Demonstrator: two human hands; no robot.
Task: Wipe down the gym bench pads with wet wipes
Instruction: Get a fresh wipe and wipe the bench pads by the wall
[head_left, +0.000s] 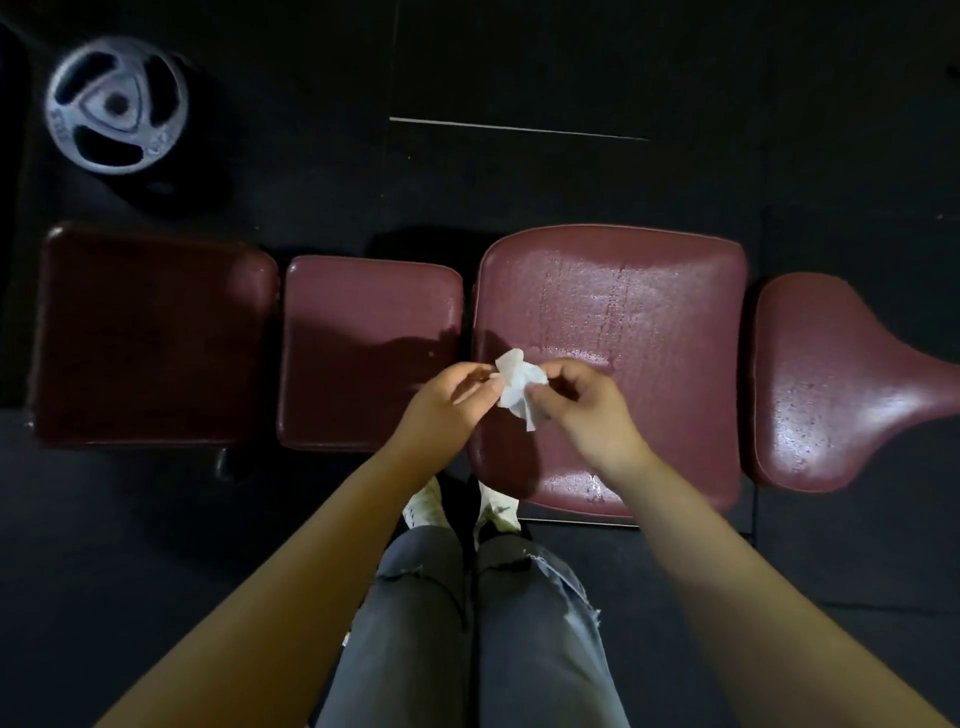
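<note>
Both hands, left and right, pinch wipe between them.

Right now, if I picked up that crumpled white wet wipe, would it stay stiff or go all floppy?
Probably floppy: the crumpled white wet wipe bunches and droops between the left hand and right hand pinching it. It looks very light, since fingertips alone hold it. It may feel damp and a bit slippery, judging by the shiny wet streaks on the large maroon bench pad.

The raised lettering on the rim of the weight plate is too blurred to read.
</note>
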